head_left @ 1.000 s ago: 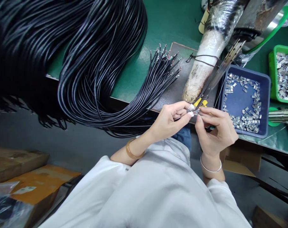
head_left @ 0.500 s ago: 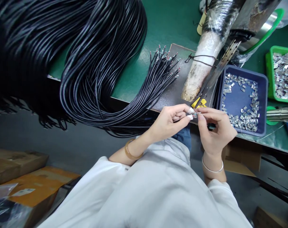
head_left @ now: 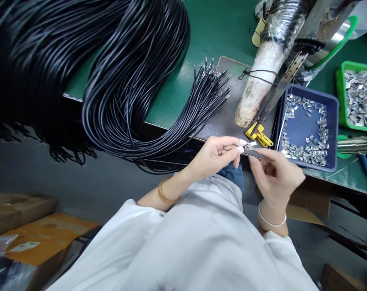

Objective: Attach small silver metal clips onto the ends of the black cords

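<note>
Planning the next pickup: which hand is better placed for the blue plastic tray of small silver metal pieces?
Probably the right hand: nearer the tray, it looks free, while the left hand pinches thin wires ending at a silver metal piece.

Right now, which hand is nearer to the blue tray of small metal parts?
The right. The right hand is just left of and below the blue tray in the picture; the left hand is farther left, pinching a wire end.

R hand (head_left: pixel 277 173) backed off wired metal connector (head_left: pixel 252 144), now exposed just past L fingertips (head_left: pixel 240 150); more yellow clip (head_left: pixel 264 138) showing abv R fingers (head_left: pixel 270 154).
</note>
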`<state>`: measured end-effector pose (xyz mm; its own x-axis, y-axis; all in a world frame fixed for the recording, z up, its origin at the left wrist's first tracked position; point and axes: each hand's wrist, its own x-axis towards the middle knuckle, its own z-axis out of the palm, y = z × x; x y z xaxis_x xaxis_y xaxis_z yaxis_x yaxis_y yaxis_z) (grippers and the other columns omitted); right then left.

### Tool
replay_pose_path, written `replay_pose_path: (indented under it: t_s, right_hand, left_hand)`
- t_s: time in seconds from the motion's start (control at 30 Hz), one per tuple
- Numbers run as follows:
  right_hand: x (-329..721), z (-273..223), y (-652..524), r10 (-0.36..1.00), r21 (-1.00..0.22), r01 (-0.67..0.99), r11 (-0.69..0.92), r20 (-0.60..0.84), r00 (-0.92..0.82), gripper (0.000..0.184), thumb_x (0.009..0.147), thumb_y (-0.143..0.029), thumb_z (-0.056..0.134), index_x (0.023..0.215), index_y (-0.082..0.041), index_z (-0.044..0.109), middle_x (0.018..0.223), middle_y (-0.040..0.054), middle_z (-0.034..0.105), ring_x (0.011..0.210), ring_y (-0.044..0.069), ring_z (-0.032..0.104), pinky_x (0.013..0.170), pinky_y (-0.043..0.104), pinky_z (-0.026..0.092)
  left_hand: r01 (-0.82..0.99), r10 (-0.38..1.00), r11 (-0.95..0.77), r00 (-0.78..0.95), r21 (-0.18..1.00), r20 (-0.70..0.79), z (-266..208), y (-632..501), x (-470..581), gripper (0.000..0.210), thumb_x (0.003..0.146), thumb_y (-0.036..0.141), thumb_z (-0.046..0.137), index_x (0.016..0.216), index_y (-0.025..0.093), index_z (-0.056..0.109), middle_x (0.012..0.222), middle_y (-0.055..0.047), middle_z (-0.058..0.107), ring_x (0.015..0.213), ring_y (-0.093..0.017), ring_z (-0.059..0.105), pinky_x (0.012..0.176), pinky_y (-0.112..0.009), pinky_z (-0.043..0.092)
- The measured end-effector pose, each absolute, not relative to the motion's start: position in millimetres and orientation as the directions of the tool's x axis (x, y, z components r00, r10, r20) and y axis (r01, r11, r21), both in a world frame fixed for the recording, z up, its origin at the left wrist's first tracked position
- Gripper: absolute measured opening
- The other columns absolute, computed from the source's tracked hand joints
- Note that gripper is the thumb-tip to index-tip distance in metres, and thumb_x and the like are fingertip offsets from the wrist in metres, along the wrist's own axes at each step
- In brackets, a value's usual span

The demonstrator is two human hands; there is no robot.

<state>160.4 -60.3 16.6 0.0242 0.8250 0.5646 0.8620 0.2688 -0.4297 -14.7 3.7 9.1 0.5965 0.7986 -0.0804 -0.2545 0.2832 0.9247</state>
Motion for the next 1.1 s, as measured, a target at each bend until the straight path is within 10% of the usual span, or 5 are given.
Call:
replay_pose_path:
  t_s: [0.3, 0.53, 0.7, 0.87, 1.1]
  right_hand:
    - [145, 18, -52, 0.923, -0.676, 0.705, 0.215, 0.376, 0.079, 0.007, 0.088, -0.025, 0.065, 0.083, -0.021, 0.064, 0.057, -0.0095, 0.050, 0.042, 0.003, 0.038, 0.044, 0.019, 0.034]
    - [153, 17, -46, 0.619, -0.763, 0.501, 0.409, 0.635, 0.462, 0.010, 0.088, -0.027, 0.063, 0.097, -0.022, 0.064, 0.062, -0.0074, 0.054, 0.037, 0.005, 0.043, 0.036, 0.020, 0.031]
    - [151, 12, -50, 0.636, -0.721, 0.594, 0.357, 0.654, 0.410, 0.021, 0.091, -0.016, 0.060, 0.110, -0.024, 0.057, 0.084, -0.0027, 0.072, 0.062, 0.014, 0.071, 0.050, 0.026, 0.057]
    - [148, 2, -49, 0.753, -0.641, 0.705, 0.304, 0.615, 0.234, 0.011, 0.084, -0.016, 0.071, 0.091, -0.021, 0.063, 0.094, 0.0023, 0.075, 0.085, 0.019, 0.075, 0.072, 0.033, 0.064]
    - [140, -8, -41, 0.702, -0.607, 0.711, 0.355, 0.676, 0.227, 0.020, 0.079, -0.009, 0.073, 0.093, -0.022, 0.065, 0.100, 0.0028, 0.076, 0.086, 0.017, 0.074, 0.068, 0.030, 0.063]
  left_hand:
    - [0.003, 0.836, -0.404, 0.407, 0.915, 0.368, -6, -9, -8, 0.024, 0.089, 0.013, 0.055, 0.103, 0.013, 0.074, 0.087, -0.008, 0.077, 0.079, -0.014, 0.070, 0.075, -0.023, 0.055]
    - [0.132, 0.843, -0.522, 0.227, 0.842, 0.487, -3, -4, -8, 0.019, 0.088, 0.014, 0.063, 0.102, 0.011, 0.075, 0.077, -0.006, 0.077, 0.057, -0.008, 0.063, 0.060, -0.019, 0.052]
    - [0.253, 0.760, -0.650, 0.183, 0.717, 0.624, -10, -4, -2, 0.018, 0.089, 0.014, 0.060, 0.100, 0.013, 0.074, 0.078, -0.006, 0.077, 0.065, -0.010, 0.067, 0.065, -0.019, 0.053]
    - [0.196, 0.833, -0.552, 0.164, 0.810, 0.528, -7, -4, 4, 0.013, 0.086, 0.015, 0.063, 0.091, 0.012, 0.075, 0.071, -0.002, 0.073, 0.053, -0.006, 0.054, 0.056, -0.017, 0.046]
    - [-0.175, 0.970, 0.026, 0.241, 0.984, 0.017, 1, 6, 6, 0.011, 0.079, 0.021, 0.069, 0.080, 0.011, 0.074, 0.069, -0.001, 0.069, 0.057, -0.006, 0.056, 0.056, -0.016, 0.047]
